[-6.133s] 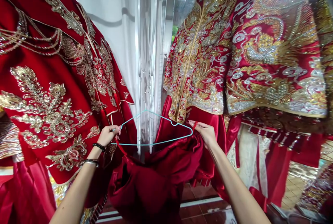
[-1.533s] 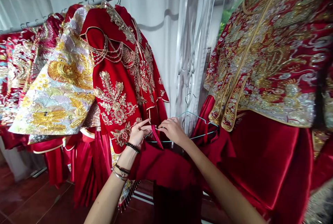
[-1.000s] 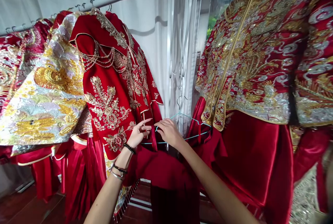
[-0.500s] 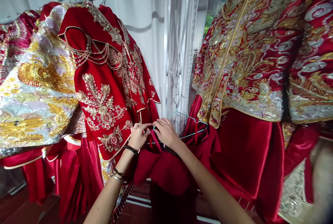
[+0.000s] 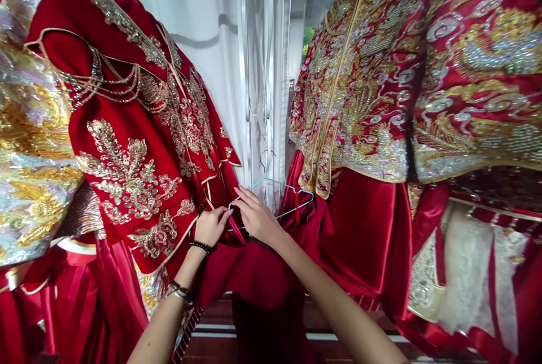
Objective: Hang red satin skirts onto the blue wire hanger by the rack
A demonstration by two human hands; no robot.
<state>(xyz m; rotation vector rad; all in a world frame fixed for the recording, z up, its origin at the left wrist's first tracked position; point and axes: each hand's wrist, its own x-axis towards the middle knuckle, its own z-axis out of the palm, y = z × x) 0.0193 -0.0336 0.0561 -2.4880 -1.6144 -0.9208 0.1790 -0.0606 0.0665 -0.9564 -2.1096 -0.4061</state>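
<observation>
A thin light-blue clothes hanger [image 5: 284, 184] is between the two garment rows, with a dark red skirt [image 5: 254, 273] hanging from it by narrow straps. At the hanger's left end, my left hand [image 5: 212, 227] is closed, thumb and forefinger pinching near a red strap [image 5: 237, 233]. Just right of it, my right hand [image 5: 259, 218] lies over the same end with fingers stretched leftward. Its thumb is hidden, and it appears to grip the hanger. A red strap also loops over the hanger's right end.
To the left hangs a red embroidered jacket [image 5: 127, 144] beside a gold-and-silver sequinned garment [image 5: 34, 183]. Red-and-gold beaded jackets [image 5: 359, 99] hang at right above a red satin skirt [image 5: 364, 228]. White metal posts [image 5: 254, 70] and a white curtain [image 5: 199, 31] stand behind.
The view has turned right, so the garments sit further left in it. My left fingertips have drawn slightly back from my right hand, and my right fingers are straighter.
</observation>
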